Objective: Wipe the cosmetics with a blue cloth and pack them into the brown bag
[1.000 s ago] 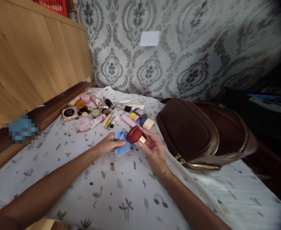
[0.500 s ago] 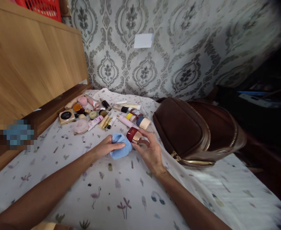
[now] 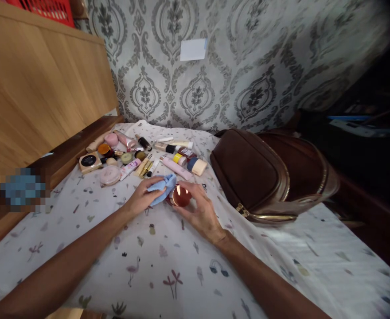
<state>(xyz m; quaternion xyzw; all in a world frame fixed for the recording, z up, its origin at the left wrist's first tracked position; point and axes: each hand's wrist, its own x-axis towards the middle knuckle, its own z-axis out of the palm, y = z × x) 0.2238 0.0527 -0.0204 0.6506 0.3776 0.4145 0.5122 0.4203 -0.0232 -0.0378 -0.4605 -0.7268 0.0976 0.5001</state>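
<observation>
My left hand is closed on a folded light-blue cloth, which presses against the side of a small cosmetic bottle. That red bottle with a shiny rose-gold cap is gripped in my right hand, its round cap end turned toward me. Much of its red body is hidden behind the cloth and cap. Just beyond my hands lie a pink tube, a bottle with a dark-blue band and a white-and-pink tube. A round pink compact lies to the left of them.
More cosmetics, among them a square powder compact and a pink sponge, lie on the printed sheet. To the right sits a brown leather backpack. A wooden cabinet borders the left, and a patterned wall stands behind.
The cosmetic bottle has been turned so its cap faces me, and both hands have drawn closer together. The cloth has moved onto the bottle's side. My view has shifted slightly.
</observation>
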